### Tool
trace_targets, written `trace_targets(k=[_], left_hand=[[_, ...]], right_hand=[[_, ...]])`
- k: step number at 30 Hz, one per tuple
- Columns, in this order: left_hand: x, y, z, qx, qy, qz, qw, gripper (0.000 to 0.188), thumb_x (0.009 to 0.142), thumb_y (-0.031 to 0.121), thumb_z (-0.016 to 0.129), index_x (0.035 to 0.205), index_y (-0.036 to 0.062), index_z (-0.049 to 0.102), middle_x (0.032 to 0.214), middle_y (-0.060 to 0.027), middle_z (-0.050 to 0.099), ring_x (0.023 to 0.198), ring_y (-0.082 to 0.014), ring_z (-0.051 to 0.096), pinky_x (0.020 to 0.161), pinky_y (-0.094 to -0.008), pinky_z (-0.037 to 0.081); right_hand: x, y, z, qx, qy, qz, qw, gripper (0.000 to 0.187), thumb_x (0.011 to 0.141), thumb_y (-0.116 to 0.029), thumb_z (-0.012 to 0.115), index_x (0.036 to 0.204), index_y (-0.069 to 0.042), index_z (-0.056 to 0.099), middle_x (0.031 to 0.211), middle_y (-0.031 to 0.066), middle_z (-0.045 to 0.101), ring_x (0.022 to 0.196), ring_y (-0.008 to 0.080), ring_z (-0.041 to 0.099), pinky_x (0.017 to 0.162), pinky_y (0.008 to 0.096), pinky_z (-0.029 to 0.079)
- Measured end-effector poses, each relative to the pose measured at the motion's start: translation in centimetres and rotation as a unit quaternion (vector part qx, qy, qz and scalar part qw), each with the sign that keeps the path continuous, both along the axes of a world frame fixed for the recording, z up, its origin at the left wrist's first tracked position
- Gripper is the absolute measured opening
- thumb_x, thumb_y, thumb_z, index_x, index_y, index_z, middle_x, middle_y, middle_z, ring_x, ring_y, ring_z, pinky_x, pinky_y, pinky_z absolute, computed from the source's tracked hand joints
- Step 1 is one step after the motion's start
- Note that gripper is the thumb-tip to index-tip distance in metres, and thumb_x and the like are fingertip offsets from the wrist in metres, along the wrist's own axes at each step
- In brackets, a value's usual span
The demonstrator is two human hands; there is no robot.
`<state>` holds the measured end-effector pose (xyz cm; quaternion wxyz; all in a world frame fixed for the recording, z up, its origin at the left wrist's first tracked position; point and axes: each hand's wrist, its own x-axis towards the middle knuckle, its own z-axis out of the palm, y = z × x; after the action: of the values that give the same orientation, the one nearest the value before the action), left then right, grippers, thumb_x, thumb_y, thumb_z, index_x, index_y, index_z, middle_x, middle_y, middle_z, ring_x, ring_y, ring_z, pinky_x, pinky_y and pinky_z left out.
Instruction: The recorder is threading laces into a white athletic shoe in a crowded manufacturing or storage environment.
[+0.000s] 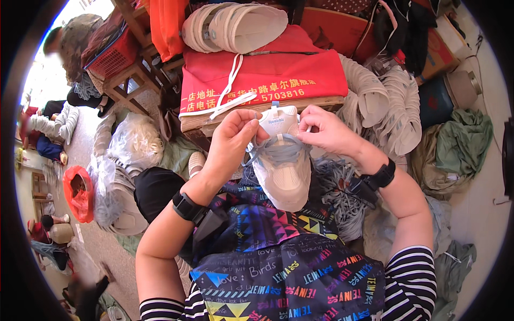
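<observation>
A white sneaker (284, 182) with grey-blue shoelaces (281, 153) rests toe toward me, in front of the stool's edge. Its tongue points away from me, between my hands. My left hand (235, 131) is closed at the left of the tongue, its thumb and finger pinched where the lace runs up from the eyelets. On the opposite side my right hand (327, 131) makes a pinch beside the top eyelets, where the lace appears to end in the fingers. The fingers partly hide what each pinch holds. A white lace (233, 83) lies on the red cloth beyond.
A red cloth (257, 69) covers the wooden stool, with nested pale shoe uppers (246, 27) on top. More stacked uppers (399, 117) stand at the right. Grey laces (342, 200) lie bundled beside my lap. Plastic bags (136, 140) and a red bag (78, 193) are at the left.
</observation>
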<state>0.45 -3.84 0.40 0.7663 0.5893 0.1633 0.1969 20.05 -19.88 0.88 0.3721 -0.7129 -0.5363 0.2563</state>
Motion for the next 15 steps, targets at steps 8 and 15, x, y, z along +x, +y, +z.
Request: trace_targets(k=[8,15], left_hand=[[2.1,-0.8,4.4,0.047,-0.008,-0.143,0.989,0.012,0.099,0.014,0.058,0.104,0.0027,0.062,0.095,-0.0044,0.068,0.084,-0.0079,0.060,0.080,-0.0236,0.047],[1.7,1.1,12.5,0.059,-0.245,0.051,0.966,0.015,0.098,0.010,0.058,0.106,-0.0009,0.064,0.097,-0.0066,0.071,0.079,-0.0107,0.066,0.070,-0.0216,0.051]], right_hand=[[-2.8,4.3,6.9,0.202,0.023,-0.054,0.978,0.013,0.093,-0.011,0.064,0.084,-0.001,0.063,0.091,-0.0013,0.051,0.078,0.0071,0.054,0.069,0.0227,0.045],[-4.8,4.5,10.7,0.228,0.230,-0.057,0.944,0.021,0.099,-0.017,0.058,0.109,0.001,0.062,0.092,0.0000,0.062,0.082,0.0052,0.058,0.073,0.0209,0.048]])
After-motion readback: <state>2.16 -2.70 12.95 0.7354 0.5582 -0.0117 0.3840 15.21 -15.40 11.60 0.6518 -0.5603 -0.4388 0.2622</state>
